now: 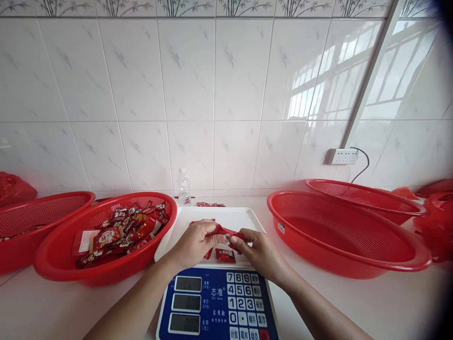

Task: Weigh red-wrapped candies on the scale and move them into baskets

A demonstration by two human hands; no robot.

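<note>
My left hand (196, 244) and my right hand (261, 251) pinch a small red snack packet (223, 231) from its two sides. They hold it above the white tray (249, 216) of a weighing scale (216, 304) with a blue keypad panel. Below my fingers, another red snack packet (225, 256) lies flat on the tray. More red packaging shows beside it and behind my left hand, partly covered by that hand. The scale's displays are too dim to read surely.
On the left, a red basket (46, 265) holds many snack packets (130, 226), with a second basket (21, 257) beyond it. Two red baskets (354, 262) overlap on the right. A clear plastic bottle (184, 188) stands by the tiled wall. A power strip (343, 156) hangs there.
</note>
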